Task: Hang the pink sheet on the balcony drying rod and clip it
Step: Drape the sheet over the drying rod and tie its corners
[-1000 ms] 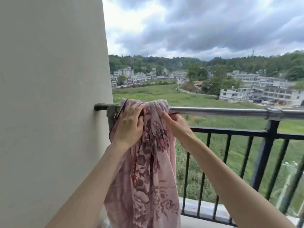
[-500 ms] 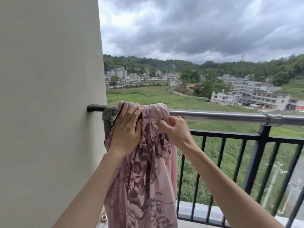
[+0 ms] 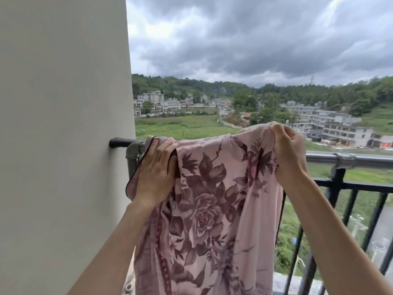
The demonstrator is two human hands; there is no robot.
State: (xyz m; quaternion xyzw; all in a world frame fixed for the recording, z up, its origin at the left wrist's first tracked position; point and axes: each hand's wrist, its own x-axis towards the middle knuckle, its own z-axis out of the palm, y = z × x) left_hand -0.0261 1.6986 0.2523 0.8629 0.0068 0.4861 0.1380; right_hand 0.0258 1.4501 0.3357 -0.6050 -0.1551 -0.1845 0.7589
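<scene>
The pink sheet (image 3: pixel 212 209), printed with dark roses, hangs over the metal drying rod (image 3: pixel 361 160) near the wall and falls down in front of me. My left hand (image 3: pixel 156 173) lies flat on the sheet's left edge, pressing it against the rod's wall end. My right hand (image 3: pixel 287 150) pinches a bunch of the sheet's top edge, lifted slightly above the rod. The sheet hides the rod between my hands. No clip is in view.
A pale wall (image 3: pixel 63 145) stands close on the left, where the rod's black bracket (image 3: pixel 119 142) is fixed. A black balcony railing (image 3: pixel 350 186) runs below the rod to the right. Beyond lie fields, houses and a cloudy sky.
My right hand has pulled the bunched sheet to the right along the rod, spreading it out wide. My left hand stays at the wall end, holding the left edge.
</scene>
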